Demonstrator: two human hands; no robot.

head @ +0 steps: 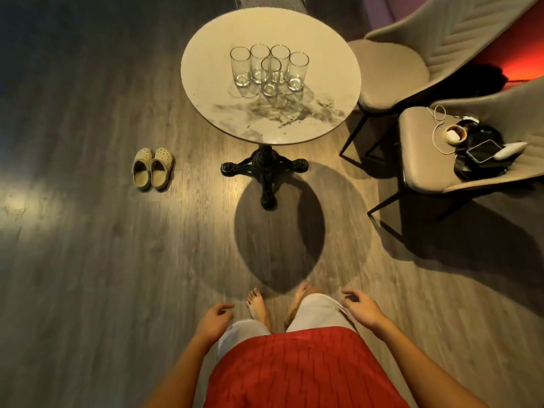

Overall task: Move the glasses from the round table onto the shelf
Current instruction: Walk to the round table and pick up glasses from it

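Note:
Several tall clear glasses (270, 76) stand upright in a tight cluster on the round marble-topped table (206, 83), toward its far middle. The table rests on a black cast-iron pedestal (264, 169). My left hand (216, 319) hangs low beside my left leg, fingers loosely apart, holding nothing. On the other side, my right hand (363, 309) is also empty with relaxed fingers. Both hands are well short of the table, with bare floor between. No shelf is in view.
Two beige upholstered chairs (391, 75) stand right of the table; the nearer one (426, 172) carries a phone, cables and a dark bag. A pair of beige clogs (152, 169) sits on the wooden floor to the left. My bare feet (257, 304) point at the table.

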